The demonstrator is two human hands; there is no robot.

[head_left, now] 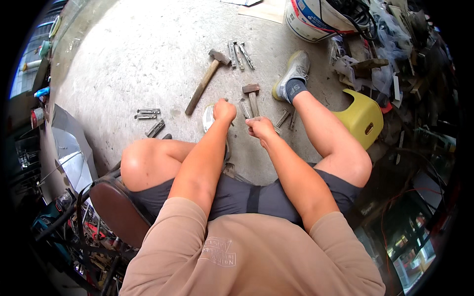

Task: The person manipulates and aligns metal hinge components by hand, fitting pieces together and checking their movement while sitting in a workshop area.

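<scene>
My left hand (pixel 224 111) is closed in a fist above my left shoe (pixel 208 118). A thin dark tip sticks out beneath it, but what it belongs to is hidden. To its right, my right hand (pixel 260 129) is closed round the lower handle of a small hammer (pixel 253 101), whose rusty head points away from me. A narrow metal strip (pixel 244 108) lies just left of that handle. More metal pieces (pixel 282 119) are right of the hand. Farther off, a larger wooden-handled hammer (pixel 203 86) lies on the concrete floor beside several slim metal pieces (pixel 240 55).
More metal pieces (pixel 148 114) lie on the floor at left. A yellow plastic stool (pixel 363 118) stands by my right leg. At the far right are a white bucket (pixel 311 22) and piled scrap. Bent sheet metal (pixel 74 148) and a round brown seat (pixel 118 209) are at left.
</scene>
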